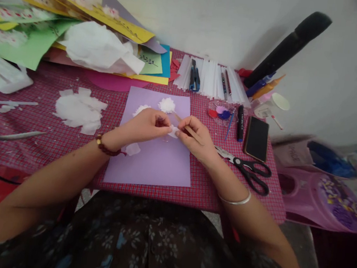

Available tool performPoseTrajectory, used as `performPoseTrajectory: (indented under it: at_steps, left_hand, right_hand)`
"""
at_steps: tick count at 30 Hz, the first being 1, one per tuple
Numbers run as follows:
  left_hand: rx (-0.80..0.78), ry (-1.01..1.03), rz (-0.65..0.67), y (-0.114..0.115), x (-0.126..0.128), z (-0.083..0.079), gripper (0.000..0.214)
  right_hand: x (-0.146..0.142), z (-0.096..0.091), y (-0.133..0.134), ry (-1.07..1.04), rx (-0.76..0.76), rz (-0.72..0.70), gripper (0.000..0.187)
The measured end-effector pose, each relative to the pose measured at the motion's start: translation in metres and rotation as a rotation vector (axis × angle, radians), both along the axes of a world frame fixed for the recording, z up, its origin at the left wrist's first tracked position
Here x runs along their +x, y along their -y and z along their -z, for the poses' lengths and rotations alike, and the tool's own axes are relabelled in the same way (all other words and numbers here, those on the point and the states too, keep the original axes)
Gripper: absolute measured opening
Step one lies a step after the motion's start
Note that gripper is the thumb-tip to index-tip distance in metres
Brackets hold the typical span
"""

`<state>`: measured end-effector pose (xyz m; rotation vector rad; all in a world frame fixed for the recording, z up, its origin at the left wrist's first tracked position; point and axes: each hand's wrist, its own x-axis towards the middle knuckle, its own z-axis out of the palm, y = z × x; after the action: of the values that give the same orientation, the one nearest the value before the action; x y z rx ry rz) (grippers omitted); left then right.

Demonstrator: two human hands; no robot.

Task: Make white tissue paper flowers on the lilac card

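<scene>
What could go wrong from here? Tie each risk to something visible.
1. The white piece pinched by the left hand looks thin; it might tear against the stick in the right hand.
2. The scissors point toward the right wrist, so might nick it.
3. The phone, near the table's edge, could get knocked off.
</scene>
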<state>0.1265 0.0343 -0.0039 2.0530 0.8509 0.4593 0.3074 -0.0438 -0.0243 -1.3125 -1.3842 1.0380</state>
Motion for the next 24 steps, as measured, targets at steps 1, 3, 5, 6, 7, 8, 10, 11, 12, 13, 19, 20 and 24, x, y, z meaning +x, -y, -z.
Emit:
performPoseTrajectory:
  at_steps: [1, 3, 5, 6, 7, 8, 10, 11, 12, 13, 19, 20, 24]
  left_hand:
    - [-0.036, 0.008, 0.011, -0.002, -0.001, -0.001, 0.017]
    - [-0.105, 0.014, 0.041, -0.004, -0.004, -0.002, 0.018]
    - [-0.146, 0.014, 0.070, -0.004, -0.004, -0.003, 0.019]
    - [-0.153, 0.009, 0.078, -0.004, -0.004, -0.004, 0.018]
    - [-0.151, 0.004, 0.079, -0.003, -0.004, -0.005, 0.017]
    - [-0.145, -0.002, 0.071, -0.003, -0.005, -0.007, 0.015]
    - [-0.122, -0.011, 0.033, -0.004, -0.008, -0.013, 0.013]
    - [-0.105, -0.016, 0.016, -0.007, -0.011, -0.017, 0.013]
    - [-0.084, -0.027, 0.009, -0.010, -0.015, -0.020, 0.012]
    - [-0.061, -0.048, 0.020, -0.014, -0.020, -0.022, 0.013]
    - [0.030, -0.285, 0.346, -0.034, -0.038, -0.019, 0.017]
    - [0.079, -0.307, 0.348, -0.035, -0.038, -0.015, 0.019]
    - [0.264, -0.329, 0.298, -0.033, -0.028, 0.000, 0.022]
  right_hand:
    - [0.000, 0.000, 0.000, -0.001, 0.001, -0.006, 0.018]
    - [0.001, -0.001, 0.001, 0.002, 0.002, -0.011, 0.018]
    - [0.001, -0.002, 0.002, 0.009, -0.001, -0.017, 0.018]
    - [0.001, -0.002, 0.002, 0.011, -0.002, -0.019, 0.018]
    - [0.001, -0.002, 0.002, 0.010, -0.001, -0.021, 0.018]
    - [0.001, -0.002, 0.003, 0.006, 0.005, -0.020, 0.018]
    - [0.003, -0.002, 0.003, -0.026, 0.035, -0.004, 0.017]
    - [0.003, -0.001, 0.003, -0.053, 0.057, 0.012, 0.017]
    - [0.004, -0.001, 0.003, -0.080, 0.080, 0.035, 0.016]
    - [0.005, -0.001, 0.003, -0.105, 0.102, 0.061, 0.017]
    - [0.008, -0.006, 0.004, -0.079, 0.123, 0.085, 0.044]
    - [0.007, -0.007, 0.005, -0.058, 0.123, 0.072, 0.047]
    - [0.005, -0.007, 0.007, 0.017, 0.146, 0.052, 0.048]
